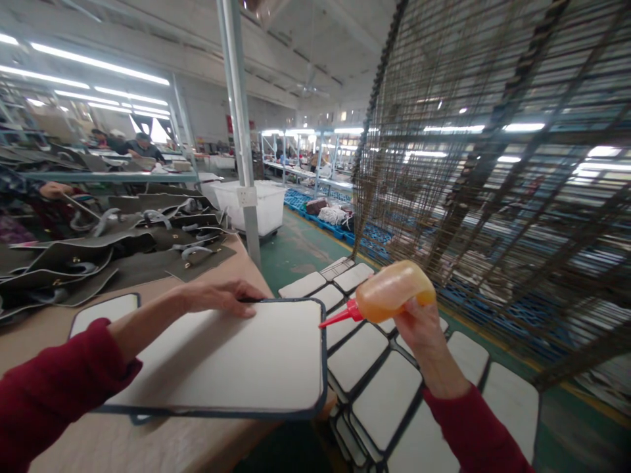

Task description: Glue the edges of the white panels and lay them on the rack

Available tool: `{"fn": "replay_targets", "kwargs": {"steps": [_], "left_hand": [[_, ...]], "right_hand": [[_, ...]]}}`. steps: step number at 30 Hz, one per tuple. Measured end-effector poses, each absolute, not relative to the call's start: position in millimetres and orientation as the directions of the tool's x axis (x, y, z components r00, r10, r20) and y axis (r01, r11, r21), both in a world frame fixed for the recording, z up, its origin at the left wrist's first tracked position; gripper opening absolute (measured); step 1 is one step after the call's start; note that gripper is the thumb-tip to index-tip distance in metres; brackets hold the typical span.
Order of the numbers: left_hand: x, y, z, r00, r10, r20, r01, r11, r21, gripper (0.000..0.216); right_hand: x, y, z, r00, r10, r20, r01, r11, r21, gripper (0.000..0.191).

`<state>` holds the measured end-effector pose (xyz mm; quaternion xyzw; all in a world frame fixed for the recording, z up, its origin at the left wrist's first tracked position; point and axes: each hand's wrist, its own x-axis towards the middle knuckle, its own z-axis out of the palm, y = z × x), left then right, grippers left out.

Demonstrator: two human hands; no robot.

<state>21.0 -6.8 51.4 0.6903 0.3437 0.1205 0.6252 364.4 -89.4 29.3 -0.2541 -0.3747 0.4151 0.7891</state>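
My left hand (229, 299) grips the far edge of a white panel (256, 361) with a dark blue rim, thumb on its face and fingers at the border. The panel lies over the table corner, its right end reaching past the edge. In my right hand (419, 328) is a squeeze bottle (394, 292) of amber liquid, tilted on its side. Its red nozzle points left, with the tip at the panel's right border; whether it touches I cannot tell. A second white panel (106, 312) lies partly hidden behind my left forearm.
Several similar rimmed panels (359, 358) are laid out low on the right, before a large wire rack (483, 144). Dark grey pieces with handles (98, 256) pile up on the left of the table (239, 259). A metal post (241, 131) and white bin (266, 203) stand beyond. Another person's hand (56, 190) is at far left.
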Motion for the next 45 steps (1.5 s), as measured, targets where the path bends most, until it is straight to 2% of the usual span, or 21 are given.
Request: {"fn": "replay_targets", "kwargs": {"steps": [4,6,10,18,26,32,38,45], "left_hand": [[26,-14,46,0.604,0.788,-0.118,0.183,0.007,0.983,0.029],[28,-15,53,0.643,0.745,-0.176,0.219,0.041,0.975,0.031],[27,-13,70,0.754,0.571,-0.324,0.357,0.057,0.932,0.035],[13,1,60,0.851,0.428,-0.306,0.355,-0.039,0.934,0.038],[17,-8,65,0.808,0.501,-0.309,0.336,0.038,0.941,0.038],[18,-10,63,0.769,0.543,-0.337,0.312,0.141,0.940,0.030],[13,-4,57,0.785,0.521,-0.335,0.318,0.126,0.940,0.037],[6,3,51,0.807,0.500,-0.314,0.315,0.086,0.945,0.033]], "right_hand": [[362,-93,32,0.354,0.857,0.376,-0.477,0.511,-0.715,0.076],[361,-95,33,0.335,0.864,0.377,-0.485,0.501,-0.717,0.076],[360,-96,33,0.314,0.865,0.390,-0.490,0.500,-0.714,0.076],[361,-99,31,0.179,0.876,0.448,-0.410,0.481,-0.775,0.068],[362,-101,28,0.178,0.873,0.455,-0.389,0.487,-0.782,0.070],[362,-103,27,0.160,0.875,0.456,-0.388,0.481,-0.786,0.071],[363,-107,28,0.169,0.880,0.445,-0.359,0.475,-0.803,0.078],[365,-112,26,0.136,0.887,0.442,-0.365,0.460,-0.810,0.075]]}}
